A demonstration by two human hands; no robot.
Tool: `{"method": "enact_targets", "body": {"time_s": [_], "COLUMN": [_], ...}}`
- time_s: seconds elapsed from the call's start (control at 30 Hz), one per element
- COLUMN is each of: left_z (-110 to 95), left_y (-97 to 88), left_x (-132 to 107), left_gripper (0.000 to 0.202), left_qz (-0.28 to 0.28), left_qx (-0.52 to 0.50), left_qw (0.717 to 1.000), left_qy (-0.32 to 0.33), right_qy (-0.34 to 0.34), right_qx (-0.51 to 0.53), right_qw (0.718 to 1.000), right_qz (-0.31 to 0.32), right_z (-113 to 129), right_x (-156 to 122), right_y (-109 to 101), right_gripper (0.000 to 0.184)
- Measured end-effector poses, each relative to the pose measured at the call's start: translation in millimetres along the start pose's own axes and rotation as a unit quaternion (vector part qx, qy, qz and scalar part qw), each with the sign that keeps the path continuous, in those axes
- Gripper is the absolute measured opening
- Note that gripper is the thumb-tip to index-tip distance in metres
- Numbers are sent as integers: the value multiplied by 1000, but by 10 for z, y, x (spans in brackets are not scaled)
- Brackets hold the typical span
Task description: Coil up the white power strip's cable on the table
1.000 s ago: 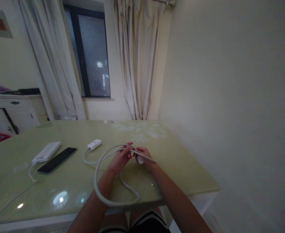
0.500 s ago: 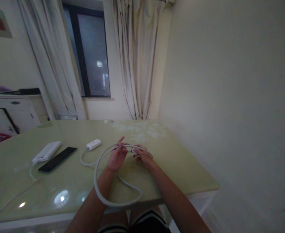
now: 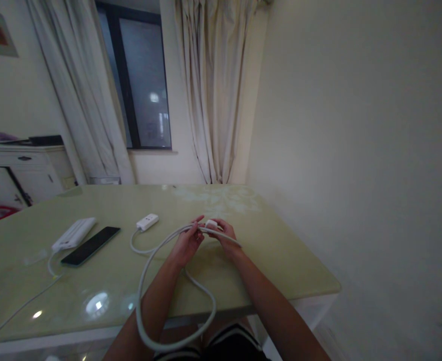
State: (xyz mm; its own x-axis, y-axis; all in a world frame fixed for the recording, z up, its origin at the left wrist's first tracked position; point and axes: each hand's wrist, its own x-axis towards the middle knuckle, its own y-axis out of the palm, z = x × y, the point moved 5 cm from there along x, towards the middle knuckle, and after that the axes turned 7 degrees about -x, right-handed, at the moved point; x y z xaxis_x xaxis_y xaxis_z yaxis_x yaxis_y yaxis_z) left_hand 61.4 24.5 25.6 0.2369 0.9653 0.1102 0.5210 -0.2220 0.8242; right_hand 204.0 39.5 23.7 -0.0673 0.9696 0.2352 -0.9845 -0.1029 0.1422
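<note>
A thick white cable hangs in a large loop over my left forearm and past the table's front edge. My left hand is closed on its strands, with the index finger partly stretched out. In my right hand is a white plug, gripped between thumb and fingers; its prongs cannot be made out. Part of the cable crosses over my right hand. The cable also runs left to a small white power strip lying on the table.
On the left lie a dark phone and a larger white power strip with a thin cord. They rest on a glossy green tabletop. A wall rises along the right side, and a curtained window is behind the table.
Both hands have shifted slightly to the right, and the white plug shows more clearly. The cable loop has swung lower and left, now dipping further below the table edge.
</note>
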Motion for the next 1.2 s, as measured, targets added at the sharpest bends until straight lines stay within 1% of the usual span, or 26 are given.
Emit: {"method": "enact_targets", "body": {"time_s": [0.17, 0.3, 0.43, 0.53, 0.77, 0.83, 0.9, 0.97, 1.03, 1.13, 1.2], "left_z": [10, 20, 30, 31, 17, 12, 12, 22, 30, -18, -98], "left_y": [-14, -15, -13, -20, -22, -6, 23, 50, 63, 68, 97], "left_x": [0, -5, -6, -6, -10, -18, -25, -26, -8, 61, 127], "left_gripper": [42, 39, 39, 37, 35, 37, 42, 46, 46, 45, 44], "left_qz": [-12, -26, -30, -29, -36, -36, -25, -15, -20, -60, -82], "left_qx": [3, 4, 14, 28, 59, 73, 80, 89, 110, 152, 177], "left_qw": [1000, 1000, 999, 999, 998, 997, 996, 996, 993, 984, 974], "left_qy": [2, -3, -12, -13, -1, 5, 14, 23, 35, 77, 110], "right_qy": [-14, -9, -1, 2, -14, -18, -13, 3, 41, 127, 162], "right_qx": [-1, 3, 41, 48, 17, 26, 58, 102, 126, 109, 92], "right_qw": [1000, 998, 995, 995, 996, 996, 993, 987, 982, 982, 982], "right_qz": [-15, -57, -90, -90, -87, -85, -98, -121, -131, -83, -32], "right_z": [10, -42, -96, -109, -84, -79, -90, -122, -171, -212, -169], "right_x": [16, 70, 128, 141, 121, 123, 127, 125, 109, 33, -71], "right_y": [-21, -102, -173, -170, -164, -154, -148, -144, -124, -26, 65], "right_gripper": [52, 55, 62, 62, 54, 53, 56, 59, 55, 45, 41]}}
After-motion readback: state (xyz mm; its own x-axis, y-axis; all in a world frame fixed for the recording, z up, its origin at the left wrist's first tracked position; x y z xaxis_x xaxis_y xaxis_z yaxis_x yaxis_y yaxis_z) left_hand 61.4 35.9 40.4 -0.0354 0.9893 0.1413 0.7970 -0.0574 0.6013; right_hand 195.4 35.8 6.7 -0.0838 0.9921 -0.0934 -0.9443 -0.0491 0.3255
